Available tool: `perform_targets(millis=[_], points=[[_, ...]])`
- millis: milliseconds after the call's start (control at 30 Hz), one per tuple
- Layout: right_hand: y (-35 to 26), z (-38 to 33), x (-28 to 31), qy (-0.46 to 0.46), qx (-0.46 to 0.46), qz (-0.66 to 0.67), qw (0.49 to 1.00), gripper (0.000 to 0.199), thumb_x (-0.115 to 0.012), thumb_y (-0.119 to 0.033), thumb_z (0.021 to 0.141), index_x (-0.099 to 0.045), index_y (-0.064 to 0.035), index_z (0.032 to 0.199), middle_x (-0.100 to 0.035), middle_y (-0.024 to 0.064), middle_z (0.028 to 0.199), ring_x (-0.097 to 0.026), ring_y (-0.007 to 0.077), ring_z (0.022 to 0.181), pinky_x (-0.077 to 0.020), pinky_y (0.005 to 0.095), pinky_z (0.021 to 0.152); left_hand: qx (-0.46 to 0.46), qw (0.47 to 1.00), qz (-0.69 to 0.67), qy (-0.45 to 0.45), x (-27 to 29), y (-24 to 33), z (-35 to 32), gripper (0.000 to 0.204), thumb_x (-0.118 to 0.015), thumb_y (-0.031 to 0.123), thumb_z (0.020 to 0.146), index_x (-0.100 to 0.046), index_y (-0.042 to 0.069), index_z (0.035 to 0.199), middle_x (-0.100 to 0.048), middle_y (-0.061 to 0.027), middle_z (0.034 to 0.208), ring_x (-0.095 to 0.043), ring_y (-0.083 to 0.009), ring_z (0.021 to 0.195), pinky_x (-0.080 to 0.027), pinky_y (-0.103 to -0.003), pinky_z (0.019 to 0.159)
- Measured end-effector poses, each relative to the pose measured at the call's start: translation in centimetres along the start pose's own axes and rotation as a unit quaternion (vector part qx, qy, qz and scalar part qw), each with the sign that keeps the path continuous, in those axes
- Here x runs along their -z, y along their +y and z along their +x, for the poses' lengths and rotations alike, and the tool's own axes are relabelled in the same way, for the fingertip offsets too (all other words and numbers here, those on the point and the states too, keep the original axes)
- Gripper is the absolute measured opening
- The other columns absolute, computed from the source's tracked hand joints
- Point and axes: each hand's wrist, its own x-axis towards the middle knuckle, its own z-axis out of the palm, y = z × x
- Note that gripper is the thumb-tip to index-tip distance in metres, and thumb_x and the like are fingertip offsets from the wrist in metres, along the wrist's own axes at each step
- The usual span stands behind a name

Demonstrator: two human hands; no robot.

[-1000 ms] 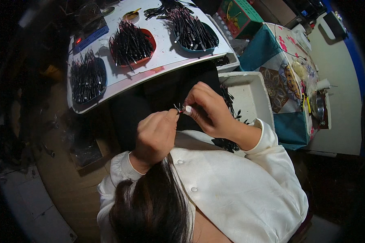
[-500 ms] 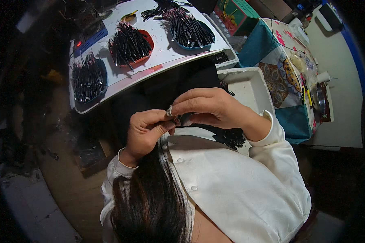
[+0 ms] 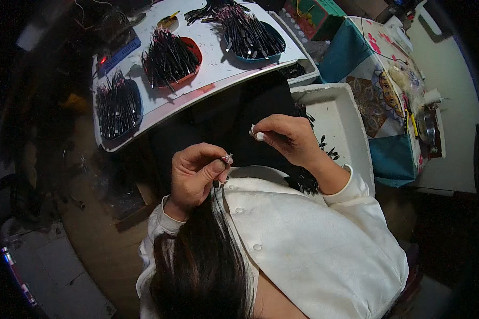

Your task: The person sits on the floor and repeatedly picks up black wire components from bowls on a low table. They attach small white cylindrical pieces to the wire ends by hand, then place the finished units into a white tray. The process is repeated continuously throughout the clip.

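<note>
In front of my chest, my left hand (image 3: pixel 197 173) pinches a thin black cable between thumb and index finger. Fine light wire ends (image 3: pixel 228 158) stick out past its fingertips; the rest of the cable is mostly hidden by the hand. To the right and slightly higher, apart from it, is my right hand (image 3: pixel 290 138). White wrapping covers the tips of its fingers, which are drawn close together. Whatever lies between them, if anything, is too small to make out.
Bundles of black cables fill a blue tray (image 3: pixel 140 106), a red tray (image 3: pixel 198 53) and another blue tray (image 3: pixel 282 45) on the white table (image 3: pixel 159 101). A white foam box (image 3: pixel 356 111) with more cables stands right of my lap. Beyond it is a cloth-covered table (image 3: pixel 391 159).
My hands have come apart. The right one has moved up and right, away from the left, which stays in place; the wire ends in the left hand now show.
</note>
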Motion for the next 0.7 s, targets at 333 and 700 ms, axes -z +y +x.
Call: perform_targets(millis=[333, 700], points=[[-1.6, 2.2, -0.8, 0.065, 0.36, -0.02, 0.931, 0.026, -0.07, -0.011, 0.072, -0.068, -0.004, 0.098, -0.064, 0.0092, 0.091, -0.064, 0.0236, 0.079, -0.0505, 0.0321, 0.064, 0.075, 0.986, -0.146, -0.007, 0.1, -0.5, 0.0, 0.018, -0.061, 0.003, 0.089, -0.062, -0.004, 0.106, -0.064, -0.0107, 0.088, -0.056, -0.0122, 0.065, -0.046, -0.024, 0.06], [-1.6, 1.3, 0.1, -0.051, 0.288, 0.012, 0.956, 0.015, -0.069, -0.003, 0.073, -0.06, -0.0034, 0.085, -0.056, 0.0069, 0.08, -0.054, 0.0261, 0.071, -0.042, 0.0348, 0.061, 0.079, 0.986, 0.144, -0.031, -0.9, 1.0, 0.2, 0.01, -0.062, 0.0, 0.088, -0.064, -0.005, 0.096, -0.064, -0.0074, 0.079, -0.058, -0.0121, 0.064, -0.047, -0.022, 0.06]])
